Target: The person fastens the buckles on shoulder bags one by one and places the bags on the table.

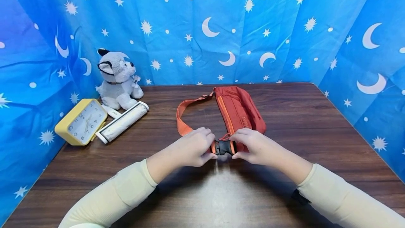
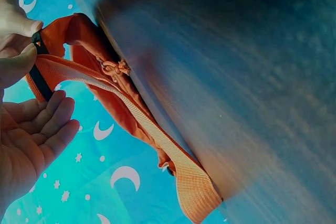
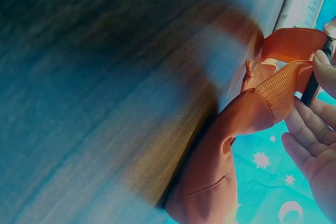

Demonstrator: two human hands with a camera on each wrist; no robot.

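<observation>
A rust-red waist bag (image 1: 238,106) lies on the table, with an orange zip along one edge. Its orange strap (image 1: 183,115) loops out to the left and comes round to a black side-release buckle (image 1: 225,147) at the front. My left hand (image 1: 194,147) pinches the strap end of the buckle between thumb and fingers. On the other side, my right hand (image 1: 257,147) pinches the end nearest the bag. The buckle's two halves appear to meet between the hands. In the left wrist view, the webbing (image 2: 131,106) runs away from the thumb; the remaining fingers are spread loosely.
At the left stand a yellow alarm clock (image 1: 71,124) and a grey-and-white plush dog (image 1: 118,76). A white lint roller (image 1: 123,122) lies beside them. Blue curtains (image 1: 190,20) with moons and stars enclose the wooden table (image 1: 152,200) at the back and sides.
</observation>
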